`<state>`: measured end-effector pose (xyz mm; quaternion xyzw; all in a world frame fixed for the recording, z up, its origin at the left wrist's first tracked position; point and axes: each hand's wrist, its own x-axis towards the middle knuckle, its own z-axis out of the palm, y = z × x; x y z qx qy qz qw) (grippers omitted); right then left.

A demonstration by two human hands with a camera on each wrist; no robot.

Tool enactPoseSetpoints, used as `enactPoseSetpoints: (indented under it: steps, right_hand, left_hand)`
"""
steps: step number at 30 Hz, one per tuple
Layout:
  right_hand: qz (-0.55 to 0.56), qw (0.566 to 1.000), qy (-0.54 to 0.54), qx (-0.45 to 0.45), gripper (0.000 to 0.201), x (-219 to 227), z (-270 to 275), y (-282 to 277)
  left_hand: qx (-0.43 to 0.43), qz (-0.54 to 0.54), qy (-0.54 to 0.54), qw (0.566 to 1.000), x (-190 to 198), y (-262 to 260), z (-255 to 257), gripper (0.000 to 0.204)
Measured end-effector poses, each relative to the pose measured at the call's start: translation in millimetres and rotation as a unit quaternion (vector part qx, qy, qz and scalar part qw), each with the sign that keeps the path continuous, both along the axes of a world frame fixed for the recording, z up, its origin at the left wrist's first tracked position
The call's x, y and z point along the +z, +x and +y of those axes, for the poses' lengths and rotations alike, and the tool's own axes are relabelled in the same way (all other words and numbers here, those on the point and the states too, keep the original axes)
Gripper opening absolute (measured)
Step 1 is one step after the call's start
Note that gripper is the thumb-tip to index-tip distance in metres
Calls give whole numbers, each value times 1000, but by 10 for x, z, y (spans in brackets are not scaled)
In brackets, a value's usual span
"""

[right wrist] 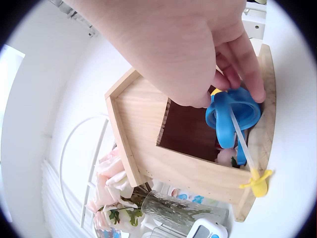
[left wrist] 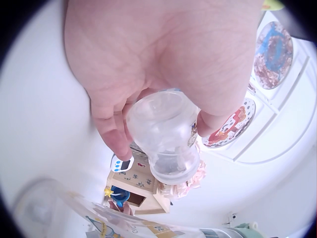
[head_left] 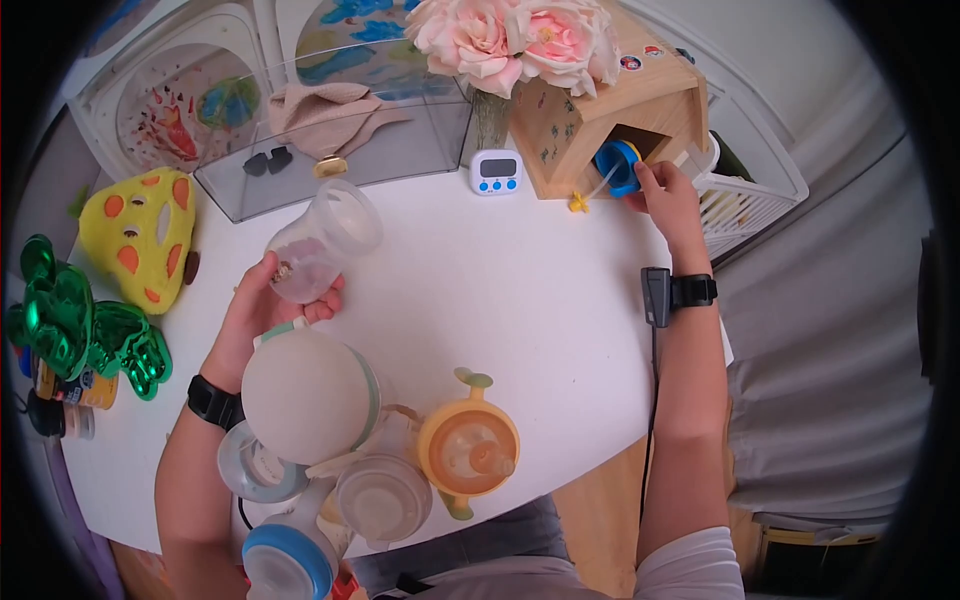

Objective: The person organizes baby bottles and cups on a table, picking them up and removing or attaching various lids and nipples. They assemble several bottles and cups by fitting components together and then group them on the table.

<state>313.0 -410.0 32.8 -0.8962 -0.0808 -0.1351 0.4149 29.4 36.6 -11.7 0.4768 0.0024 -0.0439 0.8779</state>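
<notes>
A clear, wide-mouthed bottle (head_left: 318,245) is gripped near its base by my left hand (head_left: 245,310), thumb on one side and fingers on the other. In the left wrist view the bottle (left wrist: 166,134) shows between the thumb and fingers of the left hand (left wrist: 158,54). My right hand (head_left: 672,205) pinches a blue ring-shaped lid (head_left: 618,168) at the opening of a wooden house (head_left: 560,130). From the blue lid (right wrist: 233,116) a pale straw with a yellow end (right wrist: 258,186) hangs out, in the right wrist view.
Several bottles stand near the front edge, among them an orange-handled cup (head_left: 468,450) and a blue-ringed bottle (head_left: 285,560). A white timer (head_left: 496,173), a flower vase (head_left: 488,122) and a clear box (head_left: 330,165) are behind. A yellow plush (head_left: 140,235) and green balloon (head_left: 60,315) lie left.
</notes>
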Motion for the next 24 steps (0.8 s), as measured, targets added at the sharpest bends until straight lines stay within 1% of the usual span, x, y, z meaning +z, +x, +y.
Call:
enactPoseSetpoints:
  steps: [3,5,7,10,13,15,20,24]
  right_hand:
    - [4,1000,5,-23,40,11,-14,14]
    - [0,1000,13,-25,41,2,-19,18]
    - [-5,999,21,-28,42,-4,-23,27]
    - [-6,999,5,-35,40,-19,-31,34]
    - [-30,999,8,-36,38,-27,-16,27]
    - [-55,997,45,-25,34,-15,13,14]
    - [-73,996,34,-43,32,44,62,-44]
    - [-94,993,46,-54,30,30,48,-17]
  left_hand:
    - [5,4,0,1000,0,1,-11,67]
    - [-7,4,-27,1000,-27,5,25,65]
    - [-9,4,-28,1000,-29,6,33,65]
    - [-14,0,-31,999,-49,11,39,66]
    - [-19,-8,-34,999,-59,7,40,66]
    - [-20,-12,-36,999,-50,6,39,66]
    - [9,4,-1,1000,-7,-4,-10,66]
    - [1,3,-7,1000,-19,6,11,66]
